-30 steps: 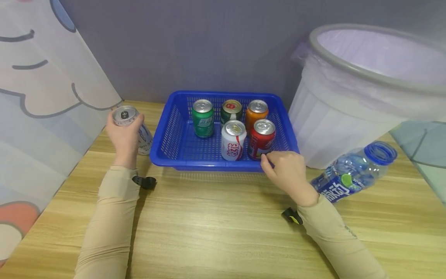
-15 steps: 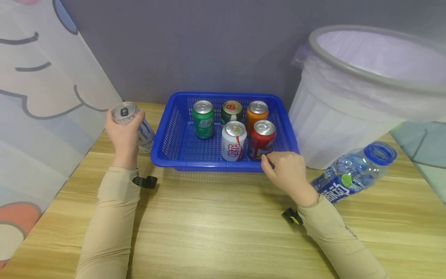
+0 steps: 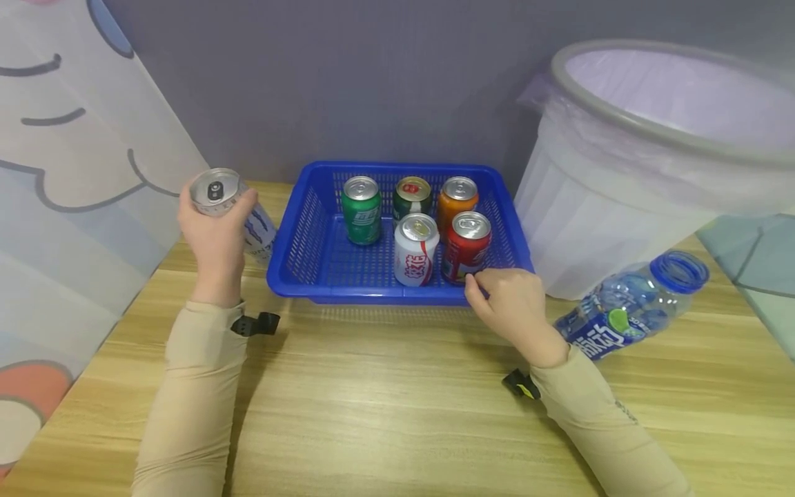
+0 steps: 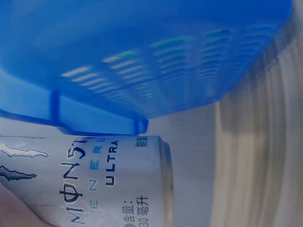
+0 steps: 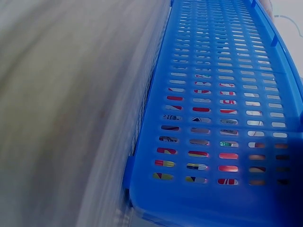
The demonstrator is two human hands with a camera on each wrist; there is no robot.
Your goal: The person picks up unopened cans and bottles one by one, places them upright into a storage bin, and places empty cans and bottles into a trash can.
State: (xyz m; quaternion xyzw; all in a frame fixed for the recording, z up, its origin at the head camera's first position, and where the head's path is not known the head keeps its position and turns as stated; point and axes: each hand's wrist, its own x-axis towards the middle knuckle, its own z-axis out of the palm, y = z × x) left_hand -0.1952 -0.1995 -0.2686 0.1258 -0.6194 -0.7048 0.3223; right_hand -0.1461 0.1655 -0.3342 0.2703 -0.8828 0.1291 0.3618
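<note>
In the head view my left hand (image 3: 213,250) grips a tall silver Monster energy drink can (image 3: 259,231) round its upper part, just left of the blue plastic basket (image 3: 355,293). The left wrist view shows the can's base off the table, beside the basket's slotted wall (image 4: 156,80). My right hand (image 3: 511,304) holds the basket's front rim near its right corner; some of its fingers are hidden. Inside the basket stand a green can (image 3: 362,210), a dark green can (image 3: 412,197), an orange can (image 3: 458,200), a white can (image 3: 415,252) and a red can (image 3: 467,248).
A white bin (image 3: 559,186) with a purple liner stands right of the basket. A clear bottle with a blue label (image 3: 605,328), uncapped, leans near my right wrist. A grey panel (image 3: 348,76) rises behind the wooden table (image 3: 373,407).
My left hand has lifted the Monster can a little and tilted it, its top moving slightly up and left. My right hand stays at the basket's rim.
</note>
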